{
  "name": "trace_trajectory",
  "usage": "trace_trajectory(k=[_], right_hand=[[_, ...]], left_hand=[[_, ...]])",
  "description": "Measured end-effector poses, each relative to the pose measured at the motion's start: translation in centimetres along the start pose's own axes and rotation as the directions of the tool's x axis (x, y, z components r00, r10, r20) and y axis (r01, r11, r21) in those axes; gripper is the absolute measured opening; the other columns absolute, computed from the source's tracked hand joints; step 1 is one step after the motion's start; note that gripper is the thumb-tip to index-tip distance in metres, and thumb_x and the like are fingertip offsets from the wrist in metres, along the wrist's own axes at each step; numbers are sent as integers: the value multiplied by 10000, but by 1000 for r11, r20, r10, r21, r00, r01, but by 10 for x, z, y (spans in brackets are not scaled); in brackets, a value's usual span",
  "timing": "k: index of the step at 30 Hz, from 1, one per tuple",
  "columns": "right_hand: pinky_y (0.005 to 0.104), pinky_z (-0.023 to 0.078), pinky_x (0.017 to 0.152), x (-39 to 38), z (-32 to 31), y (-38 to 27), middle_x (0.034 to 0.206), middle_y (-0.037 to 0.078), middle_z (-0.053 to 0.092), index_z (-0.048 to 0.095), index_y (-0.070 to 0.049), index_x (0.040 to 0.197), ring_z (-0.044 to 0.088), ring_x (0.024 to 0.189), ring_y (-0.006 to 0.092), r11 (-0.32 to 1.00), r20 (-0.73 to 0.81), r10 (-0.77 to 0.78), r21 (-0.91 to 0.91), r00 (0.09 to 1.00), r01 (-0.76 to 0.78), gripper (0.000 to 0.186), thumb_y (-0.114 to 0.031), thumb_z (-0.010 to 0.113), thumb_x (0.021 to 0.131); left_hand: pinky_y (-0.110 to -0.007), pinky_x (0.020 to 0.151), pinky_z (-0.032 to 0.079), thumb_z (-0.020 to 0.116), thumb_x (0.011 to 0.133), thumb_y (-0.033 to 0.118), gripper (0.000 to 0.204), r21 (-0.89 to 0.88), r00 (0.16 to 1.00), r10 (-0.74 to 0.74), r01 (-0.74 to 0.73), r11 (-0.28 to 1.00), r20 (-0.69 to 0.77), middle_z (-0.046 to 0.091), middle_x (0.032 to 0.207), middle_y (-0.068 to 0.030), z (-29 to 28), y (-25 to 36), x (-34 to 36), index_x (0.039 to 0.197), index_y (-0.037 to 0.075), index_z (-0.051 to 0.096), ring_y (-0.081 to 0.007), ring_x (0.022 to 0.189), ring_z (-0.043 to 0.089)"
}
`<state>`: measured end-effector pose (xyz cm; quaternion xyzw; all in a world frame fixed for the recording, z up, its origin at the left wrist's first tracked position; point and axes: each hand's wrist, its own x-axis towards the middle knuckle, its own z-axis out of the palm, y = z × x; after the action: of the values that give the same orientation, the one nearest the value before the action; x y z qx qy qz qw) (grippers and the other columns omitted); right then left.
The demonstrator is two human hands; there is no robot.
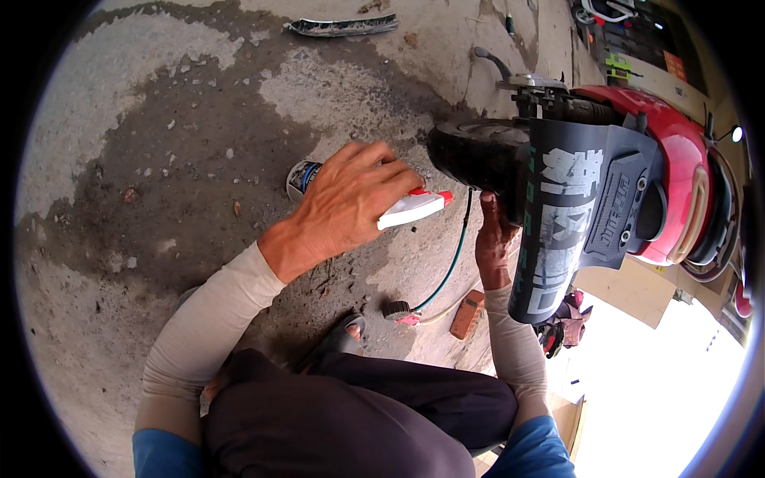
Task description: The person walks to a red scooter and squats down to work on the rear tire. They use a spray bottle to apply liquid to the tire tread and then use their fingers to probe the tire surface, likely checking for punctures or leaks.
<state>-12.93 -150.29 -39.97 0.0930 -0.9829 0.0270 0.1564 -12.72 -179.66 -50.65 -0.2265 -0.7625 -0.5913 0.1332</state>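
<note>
My left hand (343,191) is closed round a spray bottle that lies tilted over the wet ground. Its white and red trigger head (414,210) points toward the wheel, and its dark blue base (303,178) shows behind the hand. A black tyre (478,155) of the red scooter is at the right. Against the tyre's lower edge my right hand (496,243) has its fingers bent, with some of them hidden by the tyre and the mudflap. The black mudflap (558,215), with pale lettering, hangs beside my right forearm. A thin blue-green hose (458,255) runs up to the tyre.
A black and red round gauge (400,311) lies at the hose's lower end, near an orange-brown brick (467,315). The red scooter body (661,135) fills the right side. A dark curved strip (343,26) lies on the ground at the far side.
</note>
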Motion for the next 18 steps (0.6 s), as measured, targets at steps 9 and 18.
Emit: trace_trajectory(k=[9, 18], right_hand=[[437, 535, 935, -7, 18, 8, 1181, 132, 742, 700, -68, 1256, 673, 1038, 286, 988, 266, 87, 101, 960, -118, 428, -368, 817, 975], [446, 479, 1017, -6, 1, 1, 1308, 140, 680, 639, -73, 1360, 620, 1180, 310, 908, 199, 236, 303, 951, -288, 504, -398, 774, 1000]], left_hand=[[-396, 873, 477, 834, 815, 145, 275, 18, 996, -52, 51, 999, 78, 736, 1042, -36, -8, 3, 1, 1060, 82, 726, -242, 1005, 633], [-394, 899, 480, 848, 806, 142, 265, 10, 999, -37, 37, 999, 2, 734, 1018, -31, -3, 1, 0, 1026, 81, 714, -237, 1018, 636]])
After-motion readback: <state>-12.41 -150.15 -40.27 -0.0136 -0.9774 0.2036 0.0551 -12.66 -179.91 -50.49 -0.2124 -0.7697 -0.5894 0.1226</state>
